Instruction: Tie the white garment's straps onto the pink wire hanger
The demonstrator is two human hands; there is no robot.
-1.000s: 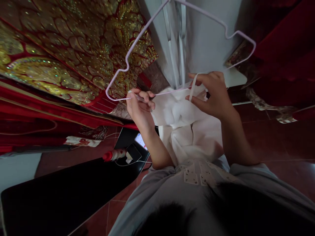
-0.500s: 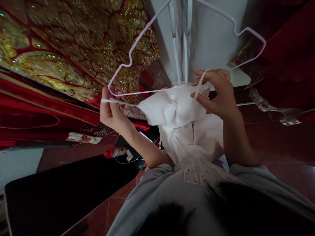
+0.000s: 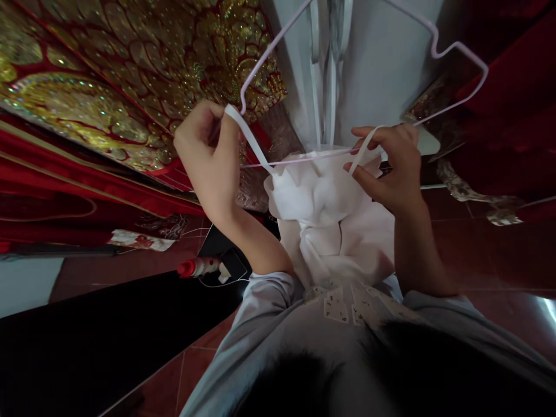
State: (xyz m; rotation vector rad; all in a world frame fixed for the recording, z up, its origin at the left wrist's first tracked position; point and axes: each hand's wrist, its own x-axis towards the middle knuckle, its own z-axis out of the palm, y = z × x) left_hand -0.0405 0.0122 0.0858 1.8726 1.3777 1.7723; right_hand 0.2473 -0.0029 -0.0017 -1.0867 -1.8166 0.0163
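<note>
A white garment (image 3: 321,197) with thin straps hangs in front of my body. My left hand (image 3: 212,150) is closed on its left strap (image 3: 249,136), pulled up taut beside the shoulder notch of a pale pink hanger (image 3: 434,37). My right hand (image 3: 393,165) has its curled fingers round the right end of the hanger's lower bar. The right strap (image 3: 365,147) is looped over that hand, stretched between thumb and index finger. The hanger's lower bar crosses over the garment's top edge. My left hand hides the hanger's left end.
Red and gold sequinned garments (image 3: 174,63) hang at the left, and dark red cloth (image 3: 516,98) at the right. A black board (image 3: 108,336) at lower left bears a red-capped bottle (image 3: 197,267) and a cable. White metal bars (image 3: 324,87) stand behind the hanger.
My left hand has risen and turned, drawing the left strap up from below the hanger's left end to its notch. The hanger has shifted slightly right; my right hand keeps its grip.
</note>
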